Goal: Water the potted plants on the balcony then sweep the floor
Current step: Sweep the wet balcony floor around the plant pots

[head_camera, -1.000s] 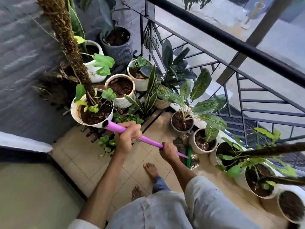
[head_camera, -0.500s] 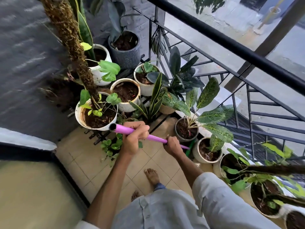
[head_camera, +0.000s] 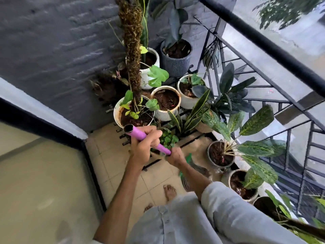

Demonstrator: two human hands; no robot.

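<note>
Both hands are gripping a purple broom handle that is slanting down across the beige tiled floor. The left hand is closing its fingers fully around the handle near its hollow upper end, which is sticking out just past the knuckles toward the white moss-pole pot. The right hand is wrapping the same handle lower down, just beyond the left hand on the side away from that pot, so the purple shaft is showing only between the two fists and above the left one. Below the right hand, a green broom head is showing in part, with blurred bristles trailing over the tiles toward the grey pot of the speckled-leaf plant. More potted plants are crowding behind the moss-pole pot, along the dark wall and the black railing. A bare foot is standing on the tiles, on the near side of the hands from the moss-pole pot.
</note>
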